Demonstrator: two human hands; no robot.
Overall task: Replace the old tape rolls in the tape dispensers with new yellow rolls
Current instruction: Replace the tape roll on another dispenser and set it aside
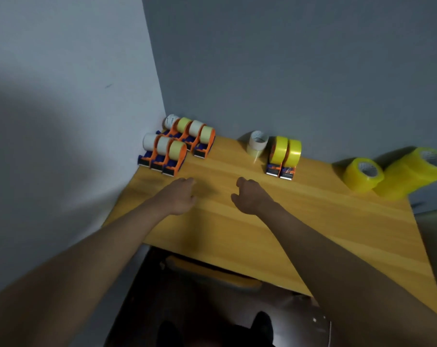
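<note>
Several orange-and-blue tape dispensers (173,156) with pale, worn rolls stand in two rows in the table's back left corner. Two dispensers (283,156) loaded with bright yellow rolls stand near the back wall at the middle. A small stack of pale old rolls (257,145) sits just left of them. New yellow rolls lie at the back right: a single one (362,174) and a stacked sleeve (412,171). My left hand (181,195) hovers just in front of the nearest left dispensers, fingers loosely curled, holding nothing. My right hand (250,195) hangs over mid-table, also loosely curled and holding nothing.
The wooden table (312,234) fits into a corner of grey walls. Below its front edge are a chair seat (212,271) and dark floor. The table's right edge lies just past the yellow sleeve.
</note>
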